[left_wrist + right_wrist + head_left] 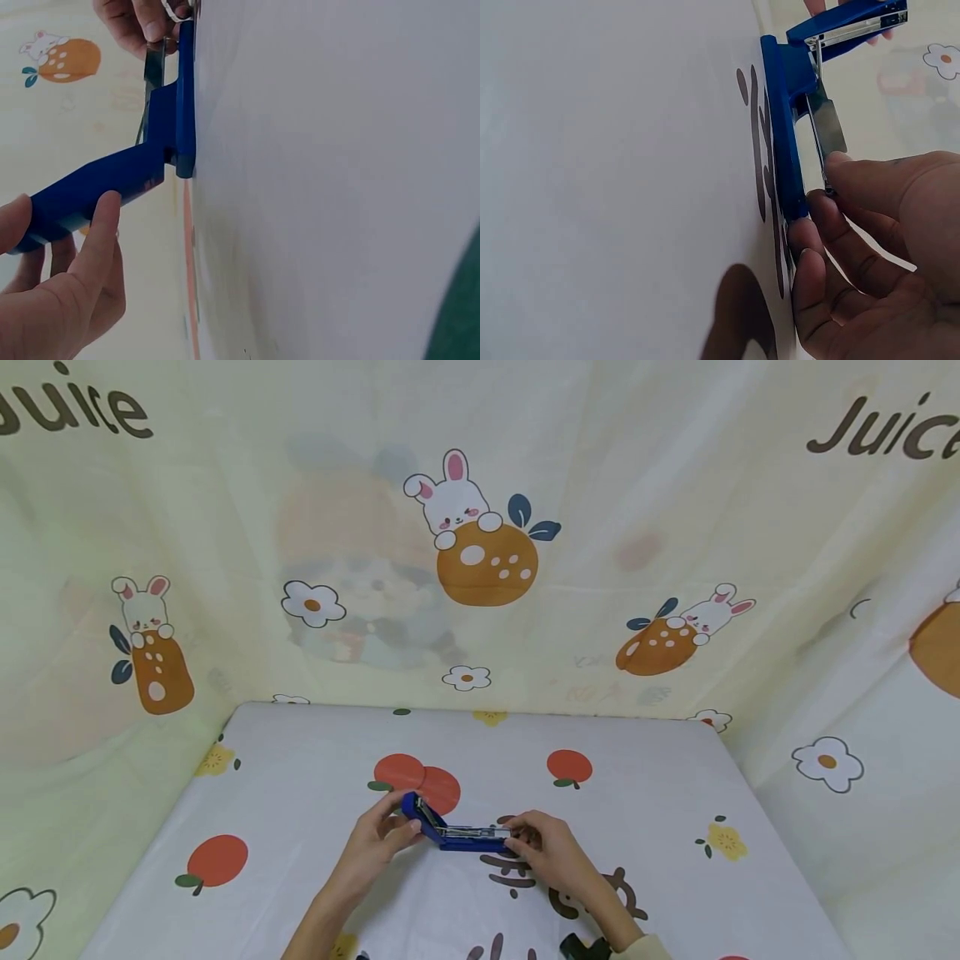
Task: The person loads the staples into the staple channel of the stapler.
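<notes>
A blue stapler (474,844) rests on the table with its top cover swung back to the left, so the metal staple channel lies exposed. My left hand (372,842) grips the raised cover between thumb and fingers; the left wrist view shows this blue cover (105,180) tilted up from the base. At the opposite end, my right hand (553,852) pinches the tip of the metal channel (829,131). In the right wrist view, the thumb (870,180) presses that tip, and other fingers sit close to the end of the blue base (786,135). Whether staples lie inside is too small to tell.
The table (300,893) wears a white cloth printed with fruit and flowers. A pale printed curtain (360,510) encloses it at the back and both sides. A dark object (585,947) sits at the right wrist. Part of something green (461,307) shows in the left wrist view.
</notes>
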A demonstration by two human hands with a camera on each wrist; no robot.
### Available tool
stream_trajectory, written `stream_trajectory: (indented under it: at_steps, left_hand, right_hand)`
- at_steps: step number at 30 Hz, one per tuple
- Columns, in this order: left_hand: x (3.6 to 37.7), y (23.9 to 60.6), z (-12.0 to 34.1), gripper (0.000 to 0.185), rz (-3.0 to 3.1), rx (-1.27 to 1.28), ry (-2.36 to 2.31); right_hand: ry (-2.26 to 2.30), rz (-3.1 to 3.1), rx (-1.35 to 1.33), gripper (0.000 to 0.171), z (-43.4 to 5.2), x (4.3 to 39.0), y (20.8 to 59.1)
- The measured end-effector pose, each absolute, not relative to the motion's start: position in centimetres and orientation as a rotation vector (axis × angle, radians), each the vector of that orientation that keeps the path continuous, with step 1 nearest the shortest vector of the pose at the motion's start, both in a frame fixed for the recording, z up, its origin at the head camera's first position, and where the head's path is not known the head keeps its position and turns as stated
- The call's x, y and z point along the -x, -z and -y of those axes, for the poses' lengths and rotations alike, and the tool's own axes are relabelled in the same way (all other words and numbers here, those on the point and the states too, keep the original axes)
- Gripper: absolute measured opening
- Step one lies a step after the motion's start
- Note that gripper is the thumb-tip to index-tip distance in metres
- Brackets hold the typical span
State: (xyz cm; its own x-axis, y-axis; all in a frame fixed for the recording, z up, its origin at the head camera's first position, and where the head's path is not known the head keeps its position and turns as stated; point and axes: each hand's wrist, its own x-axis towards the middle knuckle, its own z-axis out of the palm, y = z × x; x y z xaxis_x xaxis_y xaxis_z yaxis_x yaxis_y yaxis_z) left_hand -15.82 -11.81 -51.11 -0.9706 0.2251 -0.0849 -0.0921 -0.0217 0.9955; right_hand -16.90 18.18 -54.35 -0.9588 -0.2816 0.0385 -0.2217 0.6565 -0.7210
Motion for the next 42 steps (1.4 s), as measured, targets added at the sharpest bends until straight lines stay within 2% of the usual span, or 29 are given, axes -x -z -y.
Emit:
stream_trajectory:
  at_steps: [42]
  left_hand:
    - [15.94,51.04,10.78,0.042,-2.152,-0.119,-2.003]
  right_hand:
    - [1.233,-2.767,0.407,0.018,-18.38,17.11,54.54]
